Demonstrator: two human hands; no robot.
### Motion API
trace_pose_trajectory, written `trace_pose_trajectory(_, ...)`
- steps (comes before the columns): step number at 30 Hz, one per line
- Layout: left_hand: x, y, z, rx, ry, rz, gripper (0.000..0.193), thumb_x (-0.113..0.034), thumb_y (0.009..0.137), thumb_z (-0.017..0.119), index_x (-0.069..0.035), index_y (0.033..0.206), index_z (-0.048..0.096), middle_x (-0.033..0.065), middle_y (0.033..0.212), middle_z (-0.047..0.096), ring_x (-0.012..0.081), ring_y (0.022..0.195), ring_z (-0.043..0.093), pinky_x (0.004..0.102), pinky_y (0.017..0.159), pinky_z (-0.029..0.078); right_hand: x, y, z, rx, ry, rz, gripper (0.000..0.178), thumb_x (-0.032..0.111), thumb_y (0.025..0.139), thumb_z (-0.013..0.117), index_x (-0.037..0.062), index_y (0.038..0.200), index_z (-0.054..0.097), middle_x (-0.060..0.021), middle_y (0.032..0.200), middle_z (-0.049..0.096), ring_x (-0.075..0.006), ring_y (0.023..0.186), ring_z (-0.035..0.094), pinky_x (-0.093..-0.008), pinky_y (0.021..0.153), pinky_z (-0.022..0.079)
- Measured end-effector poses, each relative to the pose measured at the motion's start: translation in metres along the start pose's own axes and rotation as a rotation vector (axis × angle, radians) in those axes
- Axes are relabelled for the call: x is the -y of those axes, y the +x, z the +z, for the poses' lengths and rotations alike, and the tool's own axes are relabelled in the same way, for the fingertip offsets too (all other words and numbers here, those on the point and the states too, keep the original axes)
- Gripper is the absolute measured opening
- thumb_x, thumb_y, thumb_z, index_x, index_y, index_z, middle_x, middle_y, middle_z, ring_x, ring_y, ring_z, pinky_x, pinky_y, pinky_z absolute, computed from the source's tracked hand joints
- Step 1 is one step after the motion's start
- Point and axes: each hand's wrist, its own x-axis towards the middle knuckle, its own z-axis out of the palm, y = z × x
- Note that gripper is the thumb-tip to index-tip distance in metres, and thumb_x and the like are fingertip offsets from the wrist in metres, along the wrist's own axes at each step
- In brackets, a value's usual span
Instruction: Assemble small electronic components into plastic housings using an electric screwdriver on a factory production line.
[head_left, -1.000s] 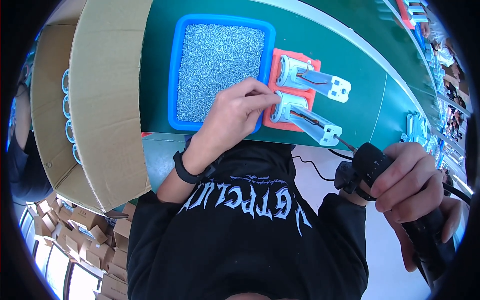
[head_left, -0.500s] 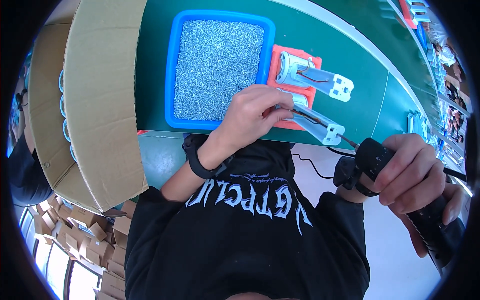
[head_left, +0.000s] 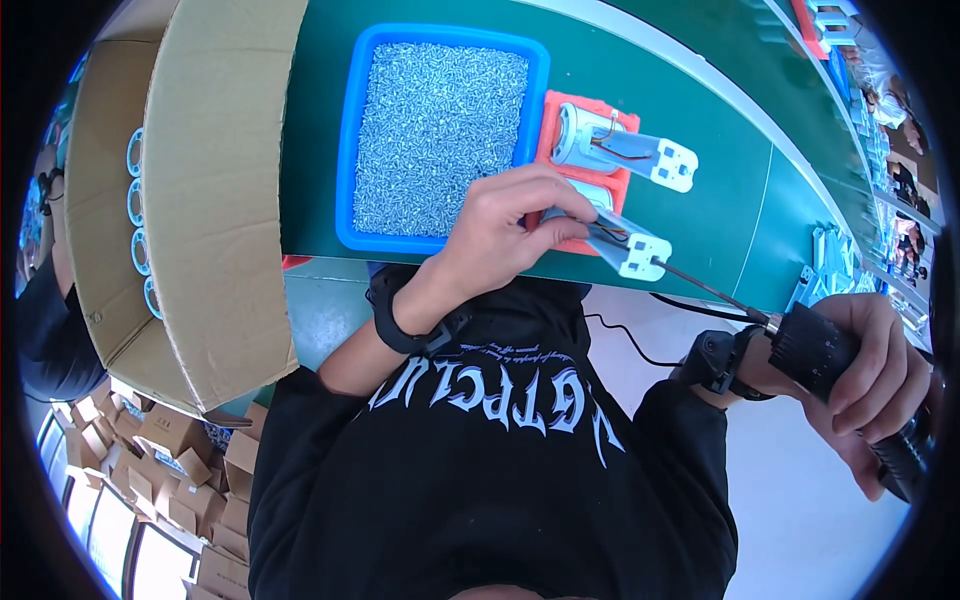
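My right hand (head_left: 885, 375) is wrapped round a black electric screwdriver (head_left: 815, 350). Its long thin bit (head_left: 705, 288) reaches left, and its tip meets the squarish end plate of the nearer white housing (head_left: 640, 258). The fingers of my left hand (head_left: 515, 220) are pinched together at the inner part of that housing, beside its brown wires; what lies between the fingertips is hidden. The housing's round end sits in a red-orange holder (head_left: 622, 190), partly covered by my left hand. A second white housing (head_left: 670, 165) with wires rests in the same holder, farther away.
A blue tray (head_left: 345, 170) of small silvery screws (head_left: 440, 130) stands left of the holder on the green table (head_left: 720, 110). An open cardboard box (head_left: 215, 200) is at the left, with white rings inside. Black cables hang below the table edge. Another person's arm shows far left.
The screwdriver and my right hand have moved right and slightly down, and much more of the bit shows outside the end plate. The nearer housing's end has shifted slightly left and up.
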Motion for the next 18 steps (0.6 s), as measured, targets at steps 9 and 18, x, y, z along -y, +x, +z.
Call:
trace_pose_trajectory(9, 0.006, 0.001, -0.009, 0.080, -0.043, 0.110, 0.015, 0.006, 0.067, 0.071, -0.001, 0.080, 0.069, 0.0081, 0.076, 0.067, 0.0205, 0.069, 0.065, 0.0277, 0.060, 0.050, -0.013, -0.001, 0.007, -0.037, -0.056, -0.018, 0.039, 0.036, 0.077, 0.075, 0.0065, 0.094, 0.055, -0.0051, 0.073, 0.060, -0.0154, 0.056, 0.064, -0.0251, 0.054, 0.058)
trace_pose_trajectory(18, 0.003, -0.002, -0.002, 0.061, -0.033, 0.087, 0.017, 0.006, 0.067, 0.070, -0.002, 0.082, 0.070, 0.0084, 0.076, 0.068, 0.0212, 0.073, 0.066, 0.0288, 0.061, 0.050, -0.016, -0.004, 0.013, -0.075, -0.033, -0.009, 0.058, 0.059, 0.068, 0.074, 0.0130, 0.101, 0.060, -0.0015, 0.069, 0.062, -0.0129, 0.050, 0.063, -0.0215, 0.052, 0.056)
